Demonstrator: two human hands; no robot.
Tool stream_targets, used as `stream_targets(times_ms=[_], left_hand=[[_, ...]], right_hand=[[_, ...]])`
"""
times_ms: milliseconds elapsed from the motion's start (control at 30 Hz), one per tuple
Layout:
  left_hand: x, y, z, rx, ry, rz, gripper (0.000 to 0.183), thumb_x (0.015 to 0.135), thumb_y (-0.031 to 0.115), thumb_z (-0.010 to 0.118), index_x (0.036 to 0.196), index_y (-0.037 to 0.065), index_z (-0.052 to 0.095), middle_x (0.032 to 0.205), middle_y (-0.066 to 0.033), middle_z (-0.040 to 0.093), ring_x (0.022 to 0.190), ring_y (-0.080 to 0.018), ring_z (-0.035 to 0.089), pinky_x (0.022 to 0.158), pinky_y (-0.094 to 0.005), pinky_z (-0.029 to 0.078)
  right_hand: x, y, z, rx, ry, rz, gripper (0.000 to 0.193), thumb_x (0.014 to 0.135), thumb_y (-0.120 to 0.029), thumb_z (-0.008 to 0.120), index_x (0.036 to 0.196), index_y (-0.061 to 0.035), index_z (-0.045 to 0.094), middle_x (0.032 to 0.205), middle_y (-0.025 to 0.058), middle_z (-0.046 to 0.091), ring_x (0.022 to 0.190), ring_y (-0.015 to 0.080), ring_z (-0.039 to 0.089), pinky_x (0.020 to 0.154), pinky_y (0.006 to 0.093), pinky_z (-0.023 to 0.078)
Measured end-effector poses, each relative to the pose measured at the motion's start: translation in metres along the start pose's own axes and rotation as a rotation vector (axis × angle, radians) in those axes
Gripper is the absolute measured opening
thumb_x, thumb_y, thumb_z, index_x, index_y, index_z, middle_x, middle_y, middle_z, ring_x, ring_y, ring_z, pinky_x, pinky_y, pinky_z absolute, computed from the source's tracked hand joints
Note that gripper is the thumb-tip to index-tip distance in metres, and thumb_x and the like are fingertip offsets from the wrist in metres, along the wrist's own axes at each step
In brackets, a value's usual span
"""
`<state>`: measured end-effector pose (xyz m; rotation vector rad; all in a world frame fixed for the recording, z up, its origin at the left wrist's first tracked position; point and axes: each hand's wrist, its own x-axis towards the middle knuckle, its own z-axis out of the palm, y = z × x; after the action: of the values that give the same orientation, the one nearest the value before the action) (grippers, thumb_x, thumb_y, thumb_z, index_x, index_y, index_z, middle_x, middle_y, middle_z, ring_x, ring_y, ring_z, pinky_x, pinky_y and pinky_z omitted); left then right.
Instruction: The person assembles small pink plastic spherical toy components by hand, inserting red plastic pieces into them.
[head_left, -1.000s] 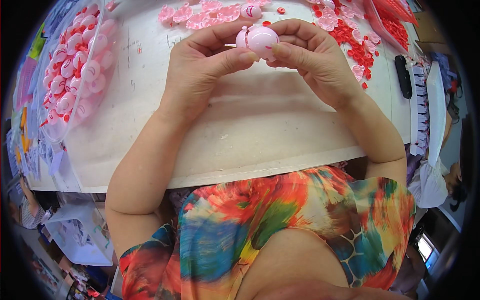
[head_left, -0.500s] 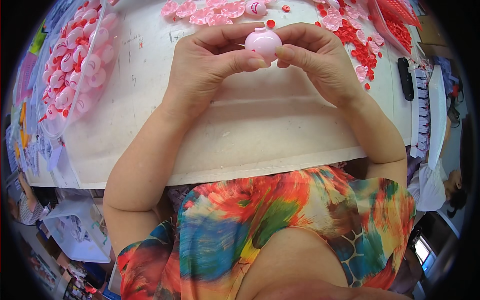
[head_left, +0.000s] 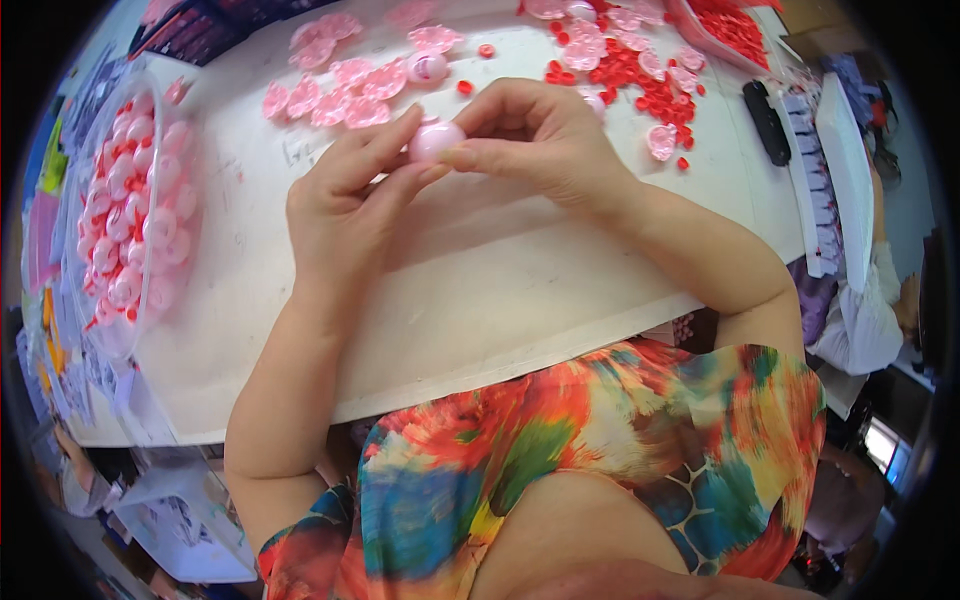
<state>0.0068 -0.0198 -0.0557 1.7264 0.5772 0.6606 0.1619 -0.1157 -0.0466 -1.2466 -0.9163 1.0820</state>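
A glossy pink plastic ball (head_left: 434, 143) is held above the white table between both hands. My left hand (head_left: 352, 185) grips its left side with thumb and fingers. From the right, my right hand (head_left: 545, 145) pinches it, the thumb in front and the fingers curled behind. The ball's far side is partly hidden by my fingers. Just beyond it lie a small red ring-shaped piece (head_left: 465, 88), another pink ball (head_left: 427, 68) with a printed mark, and several translucent pink petal-shaped pieces (head_left: 350, 95).
A clear tub (head_left: 150, 230) full of pink balls with red parts stands at the left. Small red pieces (head_left: 655, 95) are scattered at the far right, near a pink basket (head_left: 690, 28). A black cylindrical object (head_left: 766, 122) lies by the right edge. A dark blue crate (head_left: 215, 28) stands at the back left.
My view has turned, so the table's contents appear shifted and the blue crate now shows. Both hands still hold the pink ball; my right hand has changed its angle on it.
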Motion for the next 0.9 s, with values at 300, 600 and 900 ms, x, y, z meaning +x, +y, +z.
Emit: stream_targets(times_ms=[300,600,900], left_hand=[[0.0,-0.001,-0.001,0.133,0.041,0.179,0.038,0.067,-0.001,0.068,0.103,0.001,0.06,0.089,-0.0069,0.061,0.077,-0.0112,0.058,0.069,-0.0213,0.048],[0.001,-0.003,-0.004,0.152,0.01,0.228,0.038,0.069,-0.003,0.064,0.106,0.002,0.057,0.091,-0.0068,0.061,0.08,-0.0125,0.059,0.072,-0.0223,0.049],[0.002,0.0,-0.007,0.048,-0.086,0.124,0.037,0.071,-0.004,0.062,0.107,0.002,0.057,0.092,-0.0067,0.062,0.081,-0.0115,0.059,0.072,-0.0224,0.049]], right_hand=[[0.002,0.005,0.003,0.059,-0.067,0.032,0.016,0.073,-0.011,0.067,0.08,0.0003,0.058,0.072,0.0045,0.06,0.066,0.0071,0.055,0.059,0.0191,0.044],[0.002,0.004,0.006,0.0,-0.054,-0.027,0.016,0.073,-0.012,0.067,0.081,-0.0008,0.058,0.075,0.0044,0.061,0.069,0.0068,0.057,0.061,0.0187,0.045],[0.001,-0.003,0.004,-0.079,-0.04,0.005,0.017,0.073,-0.013,0.068,0.081,-0.0015,0.059,0.074,0.0044,0.062,0.07,0.0071,0.058,0.063,0.0191,0.046]])
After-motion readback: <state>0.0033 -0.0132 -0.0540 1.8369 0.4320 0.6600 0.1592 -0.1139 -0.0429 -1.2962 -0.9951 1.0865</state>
